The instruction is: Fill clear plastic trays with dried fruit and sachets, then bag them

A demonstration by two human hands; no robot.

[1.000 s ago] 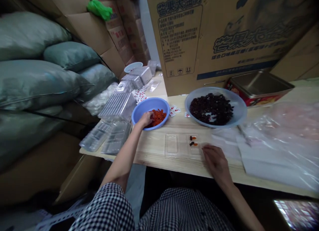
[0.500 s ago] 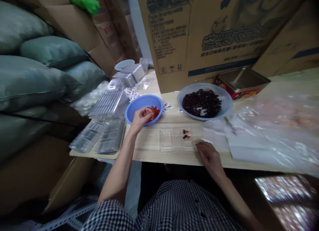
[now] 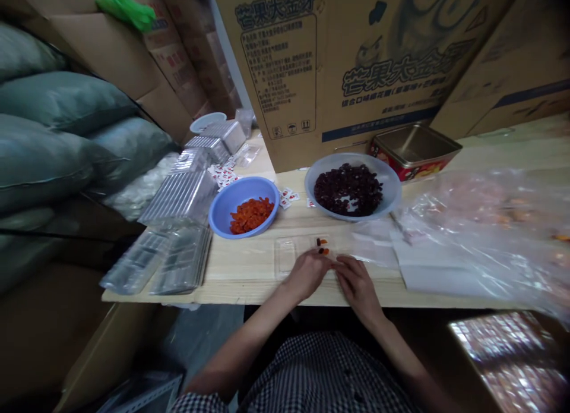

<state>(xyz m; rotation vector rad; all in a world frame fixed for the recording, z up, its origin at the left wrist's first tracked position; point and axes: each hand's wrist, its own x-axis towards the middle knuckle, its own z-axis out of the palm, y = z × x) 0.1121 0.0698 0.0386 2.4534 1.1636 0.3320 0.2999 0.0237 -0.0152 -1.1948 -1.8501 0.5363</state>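
A clear plastic tray point(image 3: 286, 257) with shallow compartments lies near the table's front edge. In its right-hand part sit small dark and orange pieces point(image 3: 322, 242), in two pairs. My left hand point(image 3: 309, 271) reaches over the tray, fingertips pinched together just below these pieces. What it pinches is hidden. Close beside it, my right hand point(image 3: 357, 284) has its fingers drawn together at the tray's near right side, almost meeting the left fingertips. A blue bowl point(image 3: 215, 218) holds orange dried pieces point(image 3: 252, 214). Dark dried pieces point(image 3: 345, 187) fill a whitish bowl point(image 3: 388, 194) behind the tray.
Stacked clear plastic trays point(image 3: 180, 193) line the table's left end, near small printed packets point(image 3: 289, 195). A red tin point(image 3: 418, 154) and large cardboard box point(image 3: 329, 68) stand behind. Plastic bags point(image 3: 485, 223) spread over the right. Stuffed sacks point(image 3: 66, 101) are piled left.
My left hand has moved from the blue bowl rightward and nearer, onto the tray beside my right hand. My right hand stays by the tray's right side. The view has shifted slightly.
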